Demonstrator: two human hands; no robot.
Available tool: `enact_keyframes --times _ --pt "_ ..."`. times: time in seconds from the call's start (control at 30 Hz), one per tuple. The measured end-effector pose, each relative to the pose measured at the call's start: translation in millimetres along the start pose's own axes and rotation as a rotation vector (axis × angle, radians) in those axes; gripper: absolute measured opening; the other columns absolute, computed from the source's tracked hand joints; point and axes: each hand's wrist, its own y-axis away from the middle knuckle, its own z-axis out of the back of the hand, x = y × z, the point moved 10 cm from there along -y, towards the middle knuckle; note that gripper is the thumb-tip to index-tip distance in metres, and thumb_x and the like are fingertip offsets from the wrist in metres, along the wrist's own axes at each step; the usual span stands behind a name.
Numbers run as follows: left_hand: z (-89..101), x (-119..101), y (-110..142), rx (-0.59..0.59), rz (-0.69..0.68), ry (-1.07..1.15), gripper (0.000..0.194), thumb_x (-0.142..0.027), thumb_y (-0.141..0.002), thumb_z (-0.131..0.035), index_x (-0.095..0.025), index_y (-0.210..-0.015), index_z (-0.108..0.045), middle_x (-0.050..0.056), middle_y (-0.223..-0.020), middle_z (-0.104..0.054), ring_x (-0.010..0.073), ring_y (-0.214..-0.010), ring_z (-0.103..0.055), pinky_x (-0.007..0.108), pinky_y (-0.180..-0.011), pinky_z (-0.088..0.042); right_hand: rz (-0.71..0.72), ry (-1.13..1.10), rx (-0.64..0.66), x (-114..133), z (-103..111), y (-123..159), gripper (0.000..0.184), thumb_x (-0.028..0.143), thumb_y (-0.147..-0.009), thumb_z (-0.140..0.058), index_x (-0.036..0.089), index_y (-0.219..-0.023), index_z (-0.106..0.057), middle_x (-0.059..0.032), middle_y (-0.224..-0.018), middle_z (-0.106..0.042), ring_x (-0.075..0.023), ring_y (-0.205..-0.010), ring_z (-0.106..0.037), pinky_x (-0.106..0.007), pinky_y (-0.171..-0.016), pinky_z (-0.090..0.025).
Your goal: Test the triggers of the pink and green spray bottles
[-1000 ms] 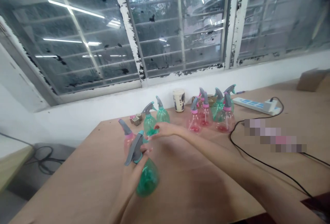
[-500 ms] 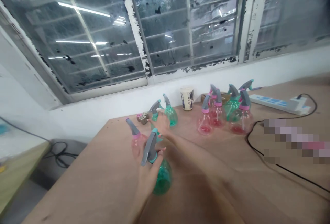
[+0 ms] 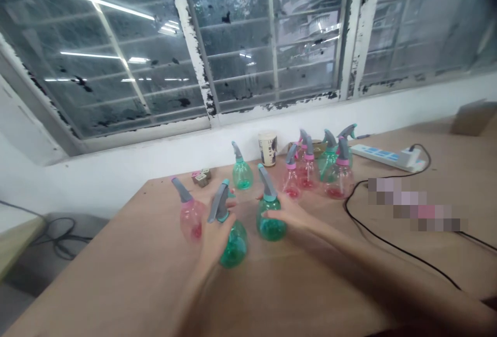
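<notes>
From afar, I'm gripping with my left hand (image 3: 215, 236) and right hand (image 3: 293, 211) at once.
The left is curling round the left bottle (image 3: 236, 246) at its neck; the right is pinching the right bottle (image 3: 272, 229) between thumb and fingers, below its collar, the narrowing there probably giving a surer hold. I'm having both roughly upright, apart, mid-tabletop (image 3: 155, 280); whether they're resting, I can't tell.

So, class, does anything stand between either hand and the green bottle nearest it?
Nothing visible does. The left hand is curled about the neck of one green bottle, and the right hand is around the upper part of another green bottle.
</notes>
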Motion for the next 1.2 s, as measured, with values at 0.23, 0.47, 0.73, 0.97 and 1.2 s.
enact_keyframes --times 0.23,0.47,0.73,0.97,1.2 --pt "-27.0 7.1 -50.7 -0.026 -0.057 -0.03 0.039 -0.023 -0.067 -0.055 -0.024 -0.105 -0.062 0.003 -0.101 -0.069 0.0238 -0.099 -0.061 0.035 -0.09 -0.045 0.041 -0.079 -0.081 -0.8 49.7 45.2 0.021 0.033 -0.073 -0.067 0.02 -0.089 -0.066 -0.0041 -0.094 -0.068 -0.0225 -0.094 -0.063 -0.035 -0.086 -0.046" --pt "-35.6 7.9 -74.0 0.02 -0.038 -0.044 0.041 -0.027 -0.065 -0.059 -0.021 -0.105 -0.064 0.006 -0.093 -0.069 0.0286 -0.103 -0.059 0.04 -0.093 -0.044 -0.135 0.022 -0.334 -25.8 113.3 80.7 0.03 0.048 -0.071 -0.068 0.019 -0.08 -0.066 -0.0039 -0.079 -0.068 -0.0239 -0.08 -0.063 -0.036 -0.075 -0.049" --pt "-38.4 8.2 -73.7 0.086 0.005 -0.039 0.045 -0.024 -0.066 -0.059 -0.023 -0.111 -0.061 0.006 -0.095 -0.07 0.0288 -0.096 -0.062 0.041 -0.093 -0.043 -0.257 0.09 -0.592 -49.8 176.9 126.3 0.037 0.048 -0.069 -0.067 0.02 -0.092 -0.065 -0.0084 -0.093 -0.07 -0.0289 -0.09 -0.064 -0.04 -0.081 -0.049" --pt "-37.7 14.1 -71.5 0.097 0.08 -0.026 0.045 -0.024 -0.065 -0.061 -0.022 -0.11 -0.063 0.005 -0.092 -0.071 0.0293 -0.097 -0.062 0.039 -0.09 -0.045 -0.27 0.17 -0.549 -42.0 161.1 117.7 0.038 0.05 -0.07 -0.065 0.017 -0.088 -0.066 -0.0067 -0.085 -0.071 -0.0282 -0.085 -0.064 -0.036 -0.076 -0.049" --pt "-41.4 5.6 -68.8 0.141 0.056 0.048 0.037 -0.016 -0.062 -0.057 -0.022 -0.098 -0.065 0.003 -0.087 -0.07 0.0235 -0.09 -0.063 0.034 -0.089 -0.046 -0.238 0.151 -0.536 -50.7 160.6 117.3 0.036 0.048 -0.071 -0.066 0.019 -0.094 -0.065 -0.0064 -0.089 -0.071 -0.0282 -0.086 -0.064 -0.038 -0.081 -0.048"
